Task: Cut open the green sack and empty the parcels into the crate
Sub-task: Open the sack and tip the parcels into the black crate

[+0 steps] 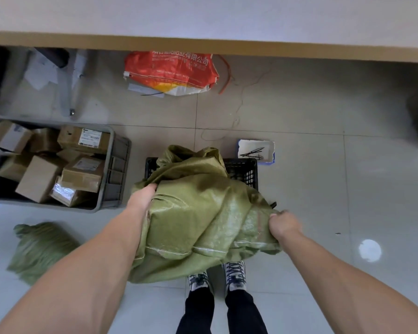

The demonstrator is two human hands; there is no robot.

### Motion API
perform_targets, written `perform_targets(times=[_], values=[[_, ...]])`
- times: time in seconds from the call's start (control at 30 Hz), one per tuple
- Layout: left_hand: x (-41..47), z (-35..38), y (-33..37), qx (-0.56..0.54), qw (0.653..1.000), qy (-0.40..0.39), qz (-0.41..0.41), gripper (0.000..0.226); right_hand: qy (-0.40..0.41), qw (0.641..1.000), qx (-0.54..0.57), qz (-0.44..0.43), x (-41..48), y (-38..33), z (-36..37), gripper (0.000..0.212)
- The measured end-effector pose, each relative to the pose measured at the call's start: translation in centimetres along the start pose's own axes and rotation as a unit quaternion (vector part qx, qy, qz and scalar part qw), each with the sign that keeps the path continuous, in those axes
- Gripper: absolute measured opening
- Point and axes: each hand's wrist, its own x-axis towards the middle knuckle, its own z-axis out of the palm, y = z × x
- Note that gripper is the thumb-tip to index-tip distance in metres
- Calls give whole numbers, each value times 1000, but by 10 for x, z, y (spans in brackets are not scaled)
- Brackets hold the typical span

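Note:
A green woven sack [198, 213] is held up over a black lattice crate [244, 171] in the middle of the floor and covers most of it. My left hand [143, 196] grips the sack's left side, its fingers buried in the fabric. At the sack's right edge, my right hand [284, 224] clenches a bunch of the fabric. What lies inside the black crate is hidden by the sack.
A grey crate [116, 165] full of cardboard parcels stands at the left. A second green sack [41, 249] lies at the lower left. A small white tray [256, 151] with black cable ties sits behind the black crate. A red sack [169, 71] lies under a table edge [203, 48].

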Motion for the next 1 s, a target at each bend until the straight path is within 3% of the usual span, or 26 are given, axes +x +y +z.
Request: perform_targets(times=[0.17, 0.23, 0.33, 0.43, 0.53, 0.57, 0.63, 0.67, 0.83, 1.0], values=[[9, -12, 2, 8, 999, 19, 37, 55, -1, 999, -22, -22, 2, -17, 1, 37], [9, -16, 0, 10, 999, 4, 47, 67, -1, 999, -28, -22, 3, -17, 1, 37], [-22, -23, -3, -92, 995, -12, 23, 83, 6, 999, -34, -22, -1, -18, 2, 38], [-57, -33, -4, -183, 974, -133, -9, 64, 10, 999, -32, -20, -7, -16, 4, 38], [-89, -50, -7, -83, 975, -207, 13, 48, 12, 999, -9, -37, -19, -18, 4, 37], [-93, -54, -10, -36, 979, -200, 29, 52, 12, 999, -3, -43, -22, -19, 4, 37], [-102, -60, -17, 69, 981, -176, 51, 87, 14, 999, -1, -53, -28, -17, 2, 36], [-106, -59, -21, 108, 980, -158, 55, 93, 15, 998, 1, -58, -30, -15, 1, 35], [-109, -39, -51, 183, 978, 28, 99, 40, 23, 997, 11, -69, -43, -7, -16, 32], [-143, -40, -61, 148, 980, 18, 128, 31, 33, 996, 29, -81, -66, -1, -50, 33]])
